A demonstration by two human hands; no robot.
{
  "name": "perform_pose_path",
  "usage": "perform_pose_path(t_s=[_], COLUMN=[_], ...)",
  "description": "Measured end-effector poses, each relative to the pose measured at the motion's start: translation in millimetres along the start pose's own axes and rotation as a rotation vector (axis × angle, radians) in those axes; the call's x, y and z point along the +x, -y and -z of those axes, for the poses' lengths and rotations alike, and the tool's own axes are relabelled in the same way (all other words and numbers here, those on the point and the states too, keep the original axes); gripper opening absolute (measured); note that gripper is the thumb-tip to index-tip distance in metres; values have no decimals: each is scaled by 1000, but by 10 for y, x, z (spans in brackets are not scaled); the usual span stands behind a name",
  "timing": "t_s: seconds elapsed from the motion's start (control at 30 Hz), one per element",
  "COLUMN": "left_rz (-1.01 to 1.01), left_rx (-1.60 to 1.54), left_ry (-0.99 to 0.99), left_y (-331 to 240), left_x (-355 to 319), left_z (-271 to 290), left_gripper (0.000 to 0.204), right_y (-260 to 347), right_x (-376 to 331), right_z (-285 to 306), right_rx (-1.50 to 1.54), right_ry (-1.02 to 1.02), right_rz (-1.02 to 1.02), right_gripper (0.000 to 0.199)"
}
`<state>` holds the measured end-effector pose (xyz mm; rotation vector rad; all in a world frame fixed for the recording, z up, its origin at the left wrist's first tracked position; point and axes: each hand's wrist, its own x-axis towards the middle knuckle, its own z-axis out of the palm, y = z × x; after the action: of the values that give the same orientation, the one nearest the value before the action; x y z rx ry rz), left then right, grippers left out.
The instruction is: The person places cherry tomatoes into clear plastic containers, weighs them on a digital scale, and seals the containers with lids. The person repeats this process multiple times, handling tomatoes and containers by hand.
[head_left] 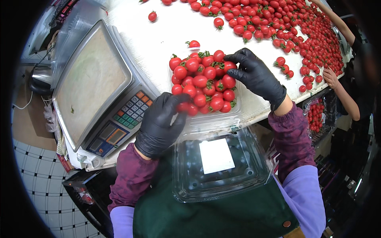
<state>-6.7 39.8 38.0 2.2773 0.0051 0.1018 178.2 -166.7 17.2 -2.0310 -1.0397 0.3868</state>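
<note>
Head view — clear clamshell tray (238, 115), heaped red cherry tomatoes (204, 81); lid open

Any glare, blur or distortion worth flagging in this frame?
Head view: fisheye bends the grey metal scale edges and leaves black corners; glare washes out the white table; reflections streak the clear plastic clamshell lid; the red cherry tomatoes stay sharp.

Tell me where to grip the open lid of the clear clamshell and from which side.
Grip the clamshell lid by its free front rim nearest the person, coming from below the table edge. It hangs open off the table, hinged at the tomato-filled tray, where the left hand and right hand are busy.
</note>
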Motion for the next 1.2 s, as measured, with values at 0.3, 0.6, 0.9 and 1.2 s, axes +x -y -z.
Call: perform_pose_path(t_s=[0.3,0.6,0.9,1.2], left_rz=[215,439,479,396], left_rx=[-325,-924,-1160,-1003], left_ry=[-79,-54,-1,-222], left_y=[-25,-11,-134,-164], left_x=[-94,-229,-209,-226], left_z=[-110,-109,-121,-165], left_gripper=[33,33,30,22], right_y=[150,661,823,733], right_x=[2,-134,-194,-266], right_z=[-103,-231,-405,-384], right_rx=[-83,27,364,596], right_ry=[-178,-11,285,130], right_rz=[8,93,-31,-128], right_gripper=[23,31,36,31])
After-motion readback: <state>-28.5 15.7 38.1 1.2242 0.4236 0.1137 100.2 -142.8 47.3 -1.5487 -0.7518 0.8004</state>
